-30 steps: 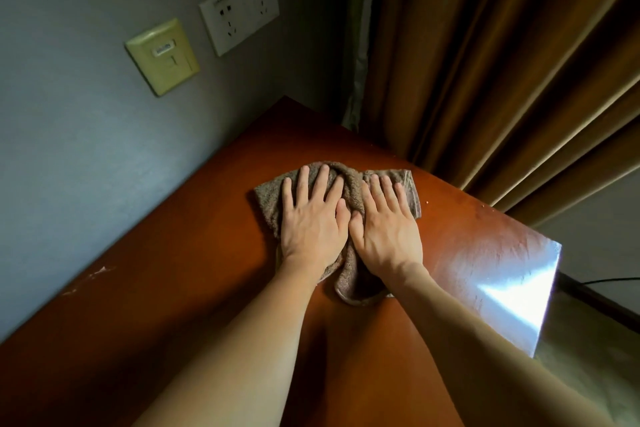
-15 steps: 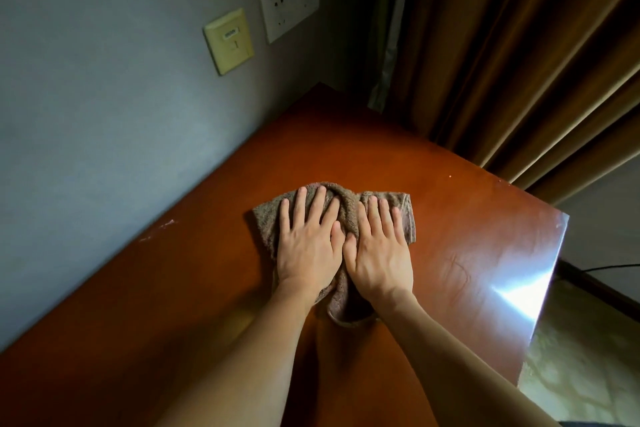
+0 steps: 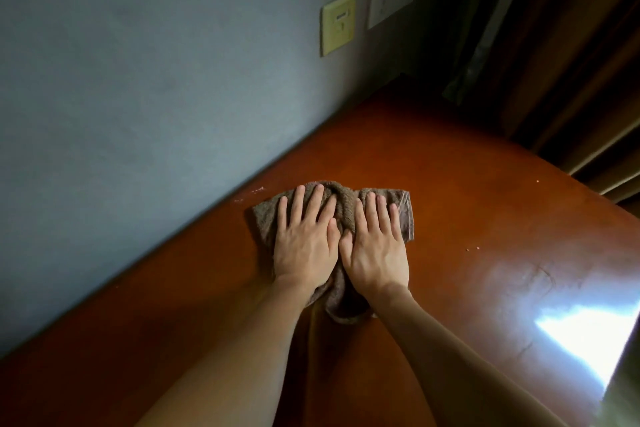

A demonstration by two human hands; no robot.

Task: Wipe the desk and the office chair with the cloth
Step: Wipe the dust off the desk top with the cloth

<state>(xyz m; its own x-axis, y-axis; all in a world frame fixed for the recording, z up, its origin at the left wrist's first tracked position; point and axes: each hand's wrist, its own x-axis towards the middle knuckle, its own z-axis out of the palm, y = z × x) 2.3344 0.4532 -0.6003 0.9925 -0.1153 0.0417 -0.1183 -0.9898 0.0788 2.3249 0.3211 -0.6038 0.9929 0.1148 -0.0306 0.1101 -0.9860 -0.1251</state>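
Cloth (image 3: pixel 343 204) lies bunched on the desk (image 3: pixel 450 184), its far-left corner close to the wall (image 3: pixel 138 80) edge. Its broad band runs left to right under my fingers, and a narrower tail trails back toward me between my wrists. Left hand (image 3: pixel 304 246) and right hand (image 3: pixel 375 250) are both flat, fingers straight, thumbs touching, pressing down and gripping nothing. Pale specks (image 3: pixel 258 189) sit just beyond the cloth by the wall. Bare wood extends right to the curtain (image 3: pixel 571 62) edge and toward me.
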